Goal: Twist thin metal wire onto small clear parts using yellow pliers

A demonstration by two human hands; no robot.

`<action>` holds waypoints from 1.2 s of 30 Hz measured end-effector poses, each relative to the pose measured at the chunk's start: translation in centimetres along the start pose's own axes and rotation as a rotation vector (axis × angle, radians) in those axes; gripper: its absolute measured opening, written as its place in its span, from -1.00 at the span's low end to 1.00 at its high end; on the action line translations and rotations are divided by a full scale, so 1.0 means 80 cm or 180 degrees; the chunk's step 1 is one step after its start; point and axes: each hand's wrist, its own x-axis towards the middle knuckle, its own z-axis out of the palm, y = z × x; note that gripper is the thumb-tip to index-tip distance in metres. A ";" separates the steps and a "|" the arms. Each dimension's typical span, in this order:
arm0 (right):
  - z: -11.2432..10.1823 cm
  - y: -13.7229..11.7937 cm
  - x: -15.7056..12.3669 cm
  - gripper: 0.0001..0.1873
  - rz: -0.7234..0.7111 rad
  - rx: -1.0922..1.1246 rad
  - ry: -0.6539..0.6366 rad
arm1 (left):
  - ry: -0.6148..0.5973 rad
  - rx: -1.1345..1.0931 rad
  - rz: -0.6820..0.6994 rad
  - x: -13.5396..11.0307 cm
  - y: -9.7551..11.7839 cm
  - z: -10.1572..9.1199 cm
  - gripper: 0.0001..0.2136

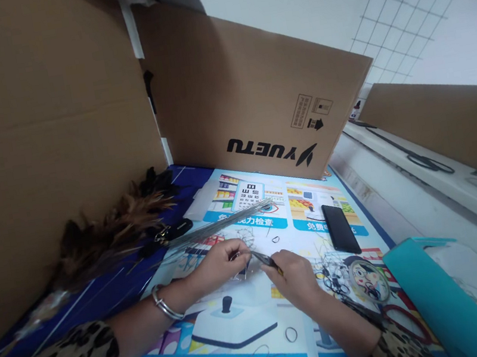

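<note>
My left hand (229,257), with a silver bangle on its wrist, is pinched closed around a thin wire. The wire's far end is too small to follow. My right hand (296,277) is wrapped around pliers (262,257), whose dark jaws point left and reach the fingertips of my left hand. Most of the pliers' handle is hidden in my palm. Below the hands lies a printed sheet (248,297) with Chinese text. A small dark wire ring (291,334) rests on it, and a bundle of straight silvery wires (231,220) lies just beyond my left hand.
Brown feathers (111,235) lie at the left beside cardboard panels (252,92). A black phone (340,228) lies at the right. Nearer are tangled dark wire pieces (333,275), a round dish (370,279), a red-handled tool (408,320) and a teal case (443,303).
</note>
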 end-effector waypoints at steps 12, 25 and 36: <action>-0.004 0.002 0.002 -0.67 0.0208 0.0746 0.0211 | -0.0385 -0.1092 -0.0588 -0.004 0.005 -0.004 -0.82; -0.001 0.000 0.001 -0.68 0.0010 0.0490 0.0084 | -0.0435 -0.1127 -0.0578 -0.003 0.005 -0.004 -0.84; 0.001 0.000 -0.002 -0.68 -0.0038 0.0028 0.0137 | 0.0062 -0.0280 -0.0127 -0.003 -0.001 0.001 -0.91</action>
